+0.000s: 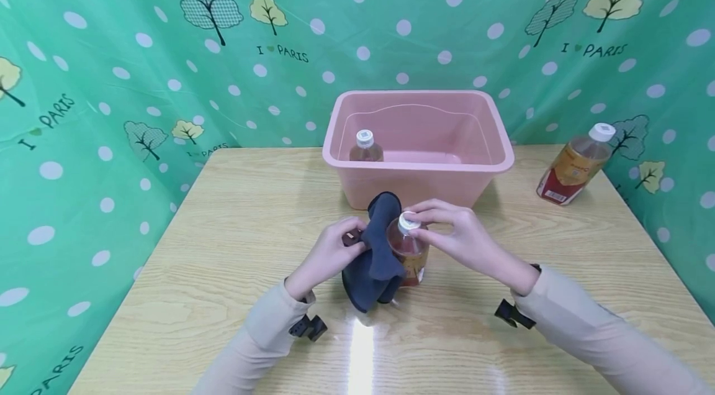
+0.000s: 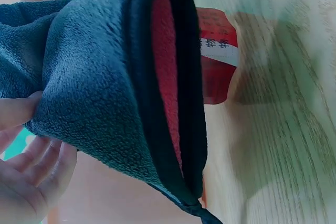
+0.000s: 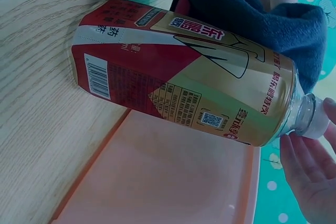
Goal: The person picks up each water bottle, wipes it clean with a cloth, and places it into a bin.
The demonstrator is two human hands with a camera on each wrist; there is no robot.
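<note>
My left hand [image 1: 335, 252] pinches a dark blue-grey cloth [image 1: 381, 258] with black edging, which hangs against the left side of a drink bottle [image 1: 410, 258]. In the left wrist view the cloth [image 2: 94, 72] shows a fuzzy face and a pink-red inner side, and it covers most of the bottle [image 2: 218, 85]. The fingers and thumb of my right hand [image 1: 460, 236] hold the bottle's white cap [image 1: 409, 223]. The bottle stands upright on the table, its red and gold label [image 3: 173, 72] plain in the right wrist view.
Just behind my hands stands a pink plastic bin [image 1: 413, 184], with one white-capped bottle [image 1: 365, 148] inside at its left. Another bottle [image 1: 578, 165] with a red and gold label stands at the table's back right. A green patterned curtain [image 1: 402, 59] borders the wooden table [image 1: 234, 221].
</note>
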